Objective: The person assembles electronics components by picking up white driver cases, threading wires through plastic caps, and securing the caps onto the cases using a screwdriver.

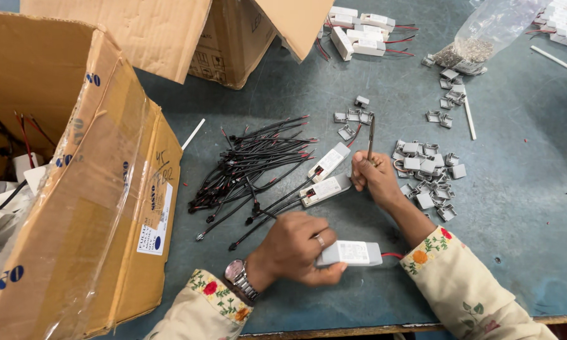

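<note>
My left hand [296,247] grips a small grey rectangular driver box [353,253] with a white label and a red wire trailing right, held just above the table. My right hand [373,177] holds a thin metal tool [371,135] upright, near a heap of small grey plastic clips [427,173]. Two more grey driver boxes [326,176] lie between my hands and a bundle of black wires [252,167] with red tips.
A large open cardboard box [88,189] with parts inside fills the left. Another cardboard box [227,38] stands at the back. Finished white units [359,31] lie at the top centre, a clear bag of small parts [478,44] at the top right. The table edge [384,328] runs below.
</note>
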